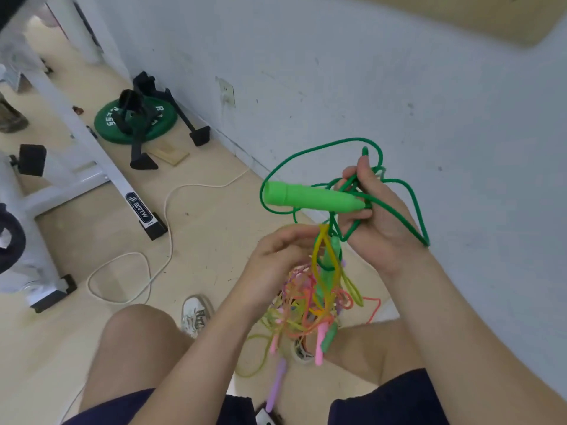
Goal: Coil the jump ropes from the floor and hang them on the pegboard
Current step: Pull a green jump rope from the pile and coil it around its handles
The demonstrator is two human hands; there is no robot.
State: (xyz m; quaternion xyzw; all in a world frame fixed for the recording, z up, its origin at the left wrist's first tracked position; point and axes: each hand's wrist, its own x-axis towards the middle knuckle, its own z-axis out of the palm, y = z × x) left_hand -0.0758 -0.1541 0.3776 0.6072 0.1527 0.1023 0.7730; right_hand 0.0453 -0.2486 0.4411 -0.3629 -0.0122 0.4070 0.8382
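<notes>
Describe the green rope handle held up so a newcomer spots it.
Before the pale blue-grey wall, the right hand grips dark green cord. The bright green plastic handle sticks out sideways from it; other handles dangle in the multicoloured rope tangle below.

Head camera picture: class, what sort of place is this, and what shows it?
Probably a small gym or workout room: a green weight plate lies on the floor by the wall, a white exercise-machine frame stands nearby, and there is a tangle of jump ropes.
</notes>
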